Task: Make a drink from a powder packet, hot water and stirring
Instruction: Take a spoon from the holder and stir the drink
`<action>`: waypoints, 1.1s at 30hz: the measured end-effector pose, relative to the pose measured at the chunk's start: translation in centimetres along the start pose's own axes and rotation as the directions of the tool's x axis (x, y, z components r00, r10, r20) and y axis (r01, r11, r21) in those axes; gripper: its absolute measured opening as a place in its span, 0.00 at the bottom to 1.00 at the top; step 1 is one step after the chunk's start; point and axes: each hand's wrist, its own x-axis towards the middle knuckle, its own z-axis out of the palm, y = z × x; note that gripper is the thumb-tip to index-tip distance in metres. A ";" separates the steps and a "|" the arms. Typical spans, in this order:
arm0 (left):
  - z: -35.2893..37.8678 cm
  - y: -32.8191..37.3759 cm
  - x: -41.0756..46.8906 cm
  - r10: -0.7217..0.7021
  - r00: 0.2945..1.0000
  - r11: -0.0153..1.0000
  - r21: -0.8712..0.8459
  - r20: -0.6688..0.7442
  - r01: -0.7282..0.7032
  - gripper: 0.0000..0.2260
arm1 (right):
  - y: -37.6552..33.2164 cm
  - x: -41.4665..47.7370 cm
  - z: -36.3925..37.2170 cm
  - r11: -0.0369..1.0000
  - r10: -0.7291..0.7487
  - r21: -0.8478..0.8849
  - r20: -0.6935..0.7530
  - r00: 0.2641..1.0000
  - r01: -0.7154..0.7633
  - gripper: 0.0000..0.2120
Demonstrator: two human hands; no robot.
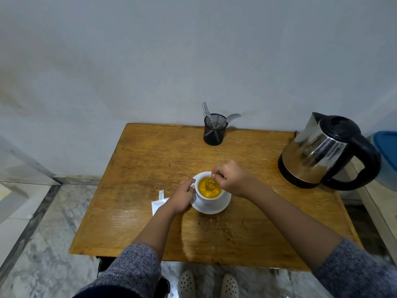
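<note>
Near done: cup (209, 191) on saucer (211, 208) mid-table holds yellow drink, torn packet (158, 204) left of it, left hand (182, 198) fingers curled round cup, right hand (231, 178) pinching spoon (211, 184) w/ stirring left.

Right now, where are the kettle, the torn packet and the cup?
kettle (315, 155), head view, on its steel body.
torn packet (156, 206), head view, on its white face.
cup (205, 198), head view, on its white outer wall.
</note>
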 end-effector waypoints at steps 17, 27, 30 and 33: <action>-0.1 0.0 0.1 0.039 0.999 0.999 0.021 0.008 -0.039 0.11 | -0.6 -2.0 -3.7 0.952 -0.275 -0.116 0.086 0.958 0.284 0.12; -0.3 -0.1 0.2 0.045 0.999 0.999 0.011 0.028 -0.046 0.11 | 0.4 -2.0 -3.9 0.964 -0.262 -0.038 0.034 0.965 0.263 0.11; -0.4 -0.2 0.2 0.046 0.999 0.999 0.007 0.029 -0.046 0.12 | 1.3 -1.7 -3.8 0.971 -0.046 0.222 -0.206 0.978 0.092 0.08; -0.3 -0.2 0.1 0.035 0.999 0.999 0.000 0.030 -0.035 0.12 | 3.2 -1.4 -4.0 0.788 0.260 0.615 -0.343 0.903 0.007 0.06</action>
